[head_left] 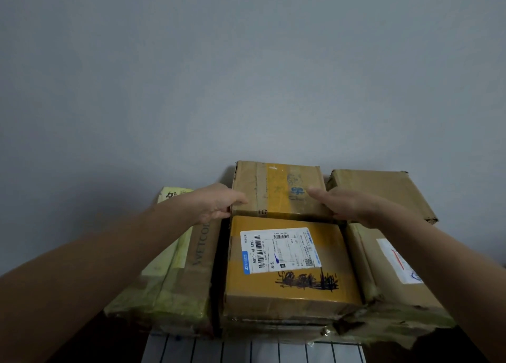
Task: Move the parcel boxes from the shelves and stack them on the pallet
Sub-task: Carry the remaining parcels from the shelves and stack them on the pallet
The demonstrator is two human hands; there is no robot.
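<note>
Slats or lines, dark on white, mark the surface at the very bottom edge, and the stacked parcels sit just behind it. Nearest in the middle lies a yellow-taped carton with a white shipping label and black scribble on its top. Beside it on the left is a long green-taped box with brown lettering along its side. On the right is a crumpled brown carton with a white label partly covered by the right forearm.

Both bare arms reach over this front row to the brown parcel box with a yellow tape band, which stands in the back row right behind the labelled carton. The left hand grips its near left corner, thumb on top and fingers curled below the edge. The right hand lies on its near right corner with one digit stretched over the top. Its other fingers are hidden, so whether it clasps the box cannot be told.

A plain brown box sits just right of the held one, and a pale yellow-green package shows behind the left wrist. A grey wall rises behind them.
</note>
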